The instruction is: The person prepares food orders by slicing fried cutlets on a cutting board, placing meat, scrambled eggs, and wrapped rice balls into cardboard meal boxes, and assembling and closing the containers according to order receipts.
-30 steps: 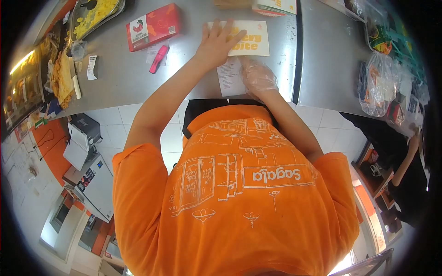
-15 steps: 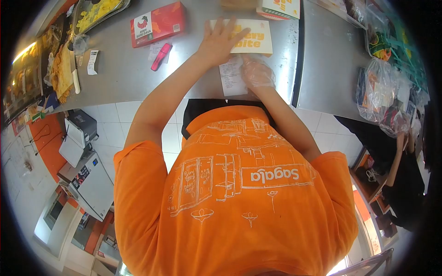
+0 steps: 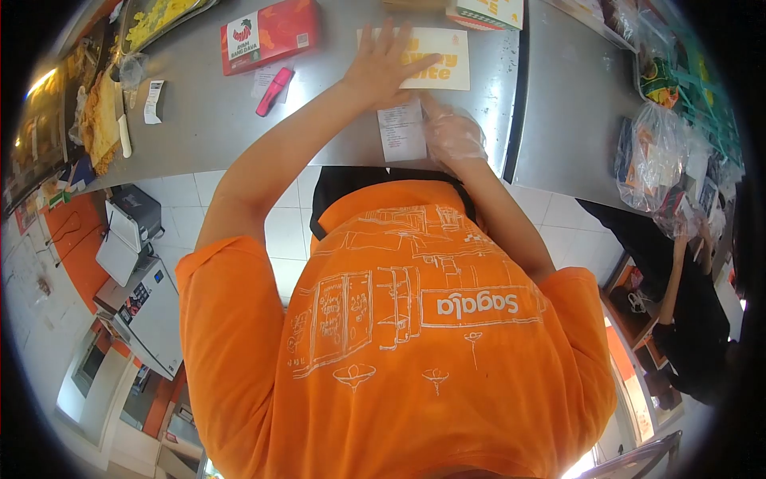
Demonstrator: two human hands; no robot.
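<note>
A white cardboard food box (image 3: 447, 56) with yellow lettering lies on the steel counter. My left hand (image 3: 383, 68), bare, rests across its left part with the fingers spread over the lid. My right hand (image 3: 456, 134) wears a clear plastic glove and is at the box's front edge. Its fingers are curled, with one fingertip near that edge; what they grip, if anything, is hidden. A printed receipt (image 3: 401, 134) lies just left of the glove, below the box.
A red box (image 3: 275, 36) stands to the left, with a pink marker (image 3: 274, 91) near it. Further left are another paper slip (image 3: 154, 102), a knife (image 3: 124, 136) and a metal tray (image 3: 163, 20) of yellow food. At right, a person's hand (image 3: 685, 239) is by a plastic bag (image 3: 650, 160).
My right hand has shifted slightly right and down. The box's lid now looks flatter, with less of its front side showing. My left hand stays spread on it.
</note>
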